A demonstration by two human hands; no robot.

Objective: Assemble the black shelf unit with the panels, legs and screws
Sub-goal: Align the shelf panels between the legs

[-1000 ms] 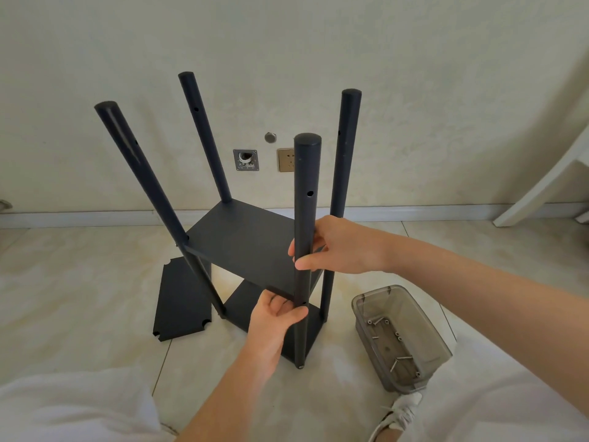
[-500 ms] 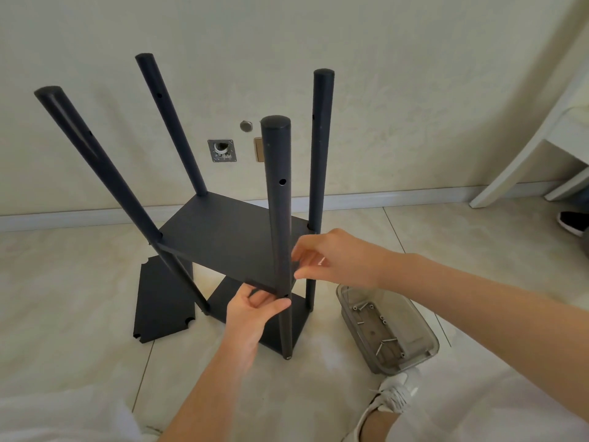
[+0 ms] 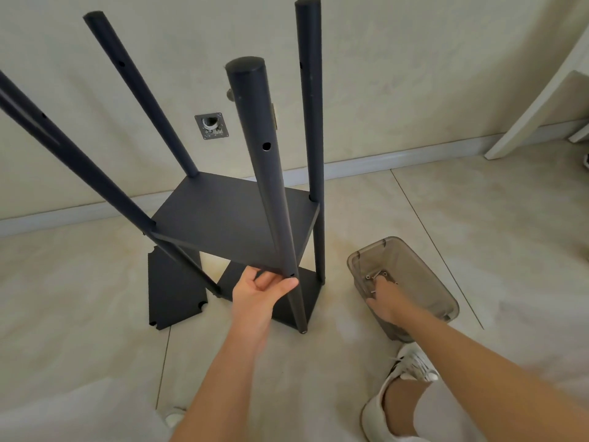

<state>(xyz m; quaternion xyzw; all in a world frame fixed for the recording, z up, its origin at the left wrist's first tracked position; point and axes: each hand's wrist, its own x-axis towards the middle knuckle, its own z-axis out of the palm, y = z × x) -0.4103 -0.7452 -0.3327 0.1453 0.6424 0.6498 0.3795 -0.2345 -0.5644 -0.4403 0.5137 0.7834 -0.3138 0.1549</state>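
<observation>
Black tubular-legged shelf unit [image 3: 229,218] stood on the tiled floor [image 3: 478,218], judged light yet stiff, left hand [image 3: 259,296] gripping its middle panel edge, a sound hold; right hand [image 3: 387,303] lay in the smoky plastic screw box [image 3: 430,282], grasp indeterminable.

Both forearms are left uncovered down to the left hand [image 3: 258,295] and the right hand [image 3: 385,301]. A white lace-up sneaker [image 3: 404,378] is worn on the foot at the right, with white laces and a small dark patch by the tongue; the ankle above it is bare. A second white shoe tip [image 3: 174,417] is seen at the left. Pale, whitish cloth [image 3: 63,416] is worn over both legs.
</observation>
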